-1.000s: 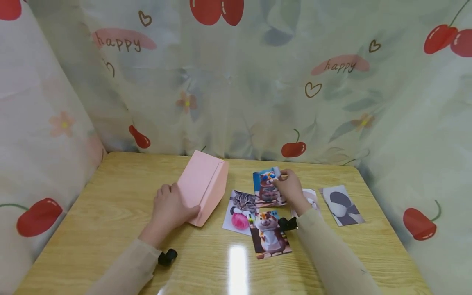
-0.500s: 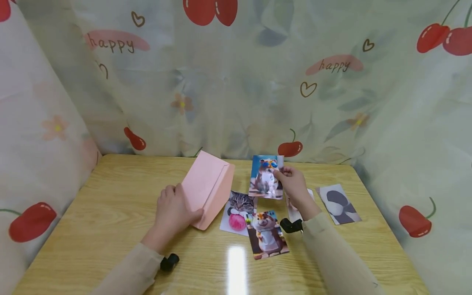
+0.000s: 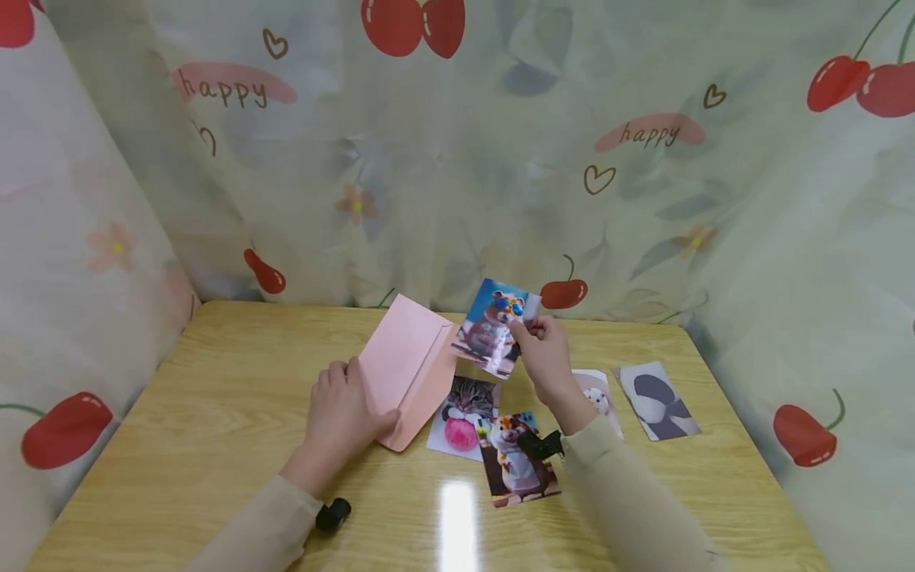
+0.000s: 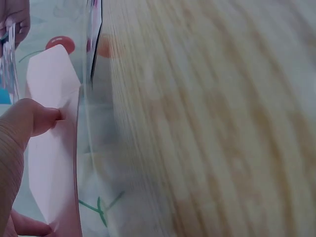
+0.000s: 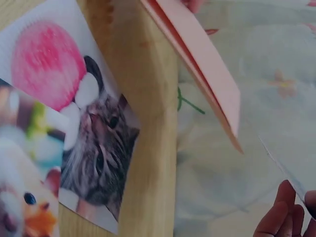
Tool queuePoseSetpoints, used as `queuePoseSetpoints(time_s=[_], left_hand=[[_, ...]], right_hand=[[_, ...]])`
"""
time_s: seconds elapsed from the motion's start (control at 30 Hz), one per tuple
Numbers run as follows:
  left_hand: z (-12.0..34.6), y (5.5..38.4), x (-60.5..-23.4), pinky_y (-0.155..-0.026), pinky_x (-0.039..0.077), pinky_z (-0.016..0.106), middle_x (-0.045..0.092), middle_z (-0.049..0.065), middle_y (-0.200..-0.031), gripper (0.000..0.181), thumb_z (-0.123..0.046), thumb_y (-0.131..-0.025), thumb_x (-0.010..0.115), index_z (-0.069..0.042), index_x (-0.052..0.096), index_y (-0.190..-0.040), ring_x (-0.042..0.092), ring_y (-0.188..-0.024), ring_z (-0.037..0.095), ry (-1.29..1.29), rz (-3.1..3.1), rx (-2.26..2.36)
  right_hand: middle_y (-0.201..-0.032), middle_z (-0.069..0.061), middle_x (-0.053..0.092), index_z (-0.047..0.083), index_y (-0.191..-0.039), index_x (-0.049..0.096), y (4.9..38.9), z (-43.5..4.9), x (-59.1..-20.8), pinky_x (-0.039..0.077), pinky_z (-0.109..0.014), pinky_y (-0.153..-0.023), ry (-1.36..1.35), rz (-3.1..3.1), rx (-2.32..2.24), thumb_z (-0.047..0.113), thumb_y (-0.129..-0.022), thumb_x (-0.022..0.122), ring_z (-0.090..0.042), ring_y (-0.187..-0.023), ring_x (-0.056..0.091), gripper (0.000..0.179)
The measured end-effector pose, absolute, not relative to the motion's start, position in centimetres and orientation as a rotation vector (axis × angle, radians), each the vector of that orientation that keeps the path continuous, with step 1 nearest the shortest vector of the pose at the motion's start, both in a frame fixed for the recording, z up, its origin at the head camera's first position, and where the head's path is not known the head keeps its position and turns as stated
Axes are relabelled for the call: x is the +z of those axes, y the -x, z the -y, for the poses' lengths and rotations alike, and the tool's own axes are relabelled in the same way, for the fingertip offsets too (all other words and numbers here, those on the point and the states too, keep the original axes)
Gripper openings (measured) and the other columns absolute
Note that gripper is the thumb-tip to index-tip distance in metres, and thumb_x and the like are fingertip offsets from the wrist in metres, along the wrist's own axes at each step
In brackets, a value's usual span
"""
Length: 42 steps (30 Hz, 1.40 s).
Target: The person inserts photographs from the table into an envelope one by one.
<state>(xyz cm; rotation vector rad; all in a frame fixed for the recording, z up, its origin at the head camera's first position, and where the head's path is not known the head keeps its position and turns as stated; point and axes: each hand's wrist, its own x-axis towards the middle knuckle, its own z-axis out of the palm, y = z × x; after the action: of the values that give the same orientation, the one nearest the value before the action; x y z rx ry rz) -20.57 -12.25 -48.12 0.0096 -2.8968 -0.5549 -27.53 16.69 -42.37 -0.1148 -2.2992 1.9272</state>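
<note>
My left hand (image 3: 346, 409) holds a pink envelope (image 3: 400, 349) tilted above the table, thumb on its near corner. The flap (image 3: 429, 381) is unfolded to the right, and the envelope's mouth shows as a narrow gap in the right wrist view. My right hand (image 3: 549, 357) pinches a glossy photo card (image 3: 486, 326) of a hamster in sunglasses by its right edge. Raised and slanted, that card overlaps the flap in the head view. In the right wrist view the card (image 5: 277, 163) appears nearly edge-on, apart from the envelope (image 5: 212, 74).
Below the hands lie a cat card (image 3: 461, 433) and, overlapping it, another hamster card (image 3: 518, 477). A white animal card (image 3: 596, 389) lies partly under my right arm, with a grey-and-white card (image 3: 654, 401) farther right. A printed curtain (image 3: 443, 199) borders the wooden table (image 3: 236, 381).
My right hand has lifted the sunglasses hamster card off the table and carried it left, turning it towards the envelope. My left hand has shifted the envelope slightly right.
</note>
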Motion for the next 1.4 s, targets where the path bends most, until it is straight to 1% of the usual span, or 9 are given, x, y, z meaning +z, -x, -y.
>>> queuePoseSetpoints(time_s=[0.17,0.4,0.53,0.67,0.83,1.07,1.23,1.4], left_hand=[[12.0,20.3,-47.9,-0.091,0.038,0.052,0.045,0.026,-0.116,0.11,-0.064,-0.061,0.077,0.01,0.037,-0.131,0.044,-0.104,0.04,0.016,2.877,-0.516],[11.5,20.3,-47.5,-0.092,0.037,0.051,0.045,0.027,-0.116,0.108,-0.065,-0.063,0.074,0.01,0.037,-0.132,0.043,-0.103,0.04,0.002,2.867,-0.509],[11.3,20.3,-47.3,-0.091,0.038,0.051,0.045,0.027,-0.115,0.107,-0.065,-0.064,0.073,0.007,0.036,-0.134,0.043,-0.101,0.04,-0.01,2.869,-0.522],[11.1,20.3,-47.1,-0.092,0.038,0.051,0.044,0.027,-0.118,0.109,-0.066,-0.065,0.072,0.008,0.034,-0.136,0.042,-0.103,0.04,-0.04,2.905,-0.523],[11.0,20.3,-46.8,-0.092,0.038,0.051,0.043,0.028,-0.12,0.109,-0.068,-0.067,0.07,0.009,0.035,-0.136,0.042,-0.104,0.04,-0.048,2.915,-0.526],[11.0,20.4,-46.7,-0.089,0.039,0.051,0.044,0.028,-0.116,0.107,-0.069,-0.067,0.068,0.007,0.036,-0.134,0.043,-0.102,0.04,-0.039,2.889,-0.519],[10.8,20.1,-46.8,-0.088,0.039,0.051,0.044,0.027,-0.116,0.105,-0.069,-0.067,0.069,0.004,0.035,-0.135,0.043,-0.102,0.039,-0.034,2.918,-0.515],[10.7,20.0,-46.9,-0.089,0.039,0.051,0.044,0.028,-0.116,0.106,-0.067,-0.067,0.071,0.008,0.035,-0.133,0.043,-0.102,0.04,-0.062,2.896,-0.529]], right_hand=[[-0.098,-0.01,0.053,0.002,-0.101,0.052,27.1,-15.0,-43.1,0.046,-0.03,-0.072,0.061,2.282,1.832,0.027,-0.093,0.064,-0.02,-0.089,0.052,0.029],[-0.094,-0.01,0.056,0.004,-0.092,0.053,26.4,-13.9,-43.4,0.048,-0.029,-0.065,0.029,2.314,1.733,0.023,-0.092,0.066,-0.02,-0.082,0.059,0.023],[-0.093,-0.01,0.057,0.003,-0.09,0.052,26.0,-13.3,-43.7,0.048,-0.03,-0.063,-0.015,2.356,1.711,0.02,-0.091,0.067,-0.021,-0.082,0.057,0.023],[-0.091,-0.011,0.057,0.004,-0.092,0.053,25.6,-12.8,-44.1,0.046,-0.03,-0.06,-0.044,2.374,1.751,0.019,-0.089,0.069,-0.022,-0.079,0.054,0.023],[-0.086,-0.008,0.057,0.006,-0.092,0.054,25.6,-12.5,-44.6,0.043,-0.027,-0.058,-0.033,2.417,1.751,0.024,-0.088,0.072,-0.018,-0.072,0.052,0.025],[-0.082,-0.007,0.055,0.005,-0.091,0.055,25.7,-12.3,-44.7,0.041,-0.027,-0.057,-0.048,2.454,1.698,0.022,-0.086,0.073,-0.016,-0.067,0.05,0.025],[-0.082,-0.007,0.055,0.003,-0.092,0.055,25.2,-11.9,-44.7,0.043,-0.026,-0.055,-0.093,2.494,1.732,0.02,-0.087,0.073,-0.015,-0.066,0.054,0.025],[-0.083,-0.006,0.06,0.007,-0.094,0.061,24.8,-11.4,-44.1,0.047,-0.028,-0.06,-0.099,2.506,1.724,0.026,-0.089,0.07,-0.015,-0.069,0.058,0.022]])
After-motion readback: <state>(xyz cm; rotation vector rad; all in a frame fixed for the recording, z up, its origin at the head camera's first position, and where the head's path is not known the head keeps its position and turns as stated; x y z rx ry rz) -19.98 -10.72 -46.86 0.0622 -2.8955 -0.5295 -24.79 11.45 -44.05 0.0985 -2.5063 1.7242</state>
